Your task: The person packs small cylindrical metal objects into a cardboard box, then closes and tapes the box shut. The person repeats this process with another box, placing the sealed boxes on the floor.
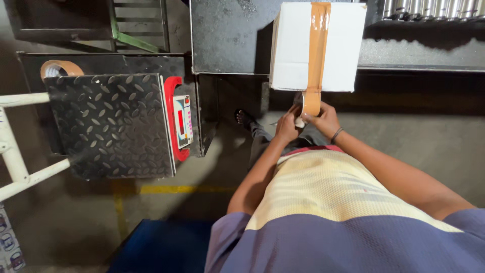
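White carton (298,50) on a dark metal table (227,40), brown tape strip (318,45) run down its top — both hands at its near edge, right hand (326,119) grasping the tape roll (309,103), left hand (288,126) pinching beside it — platform scale (116,126) and spare tape roll (60,68) well apart to the left.

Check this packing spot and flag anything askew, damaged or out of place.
Nothing stands out. The brown tape strip runs straight along the white box, and both hands hold the tape roll at its near edge.
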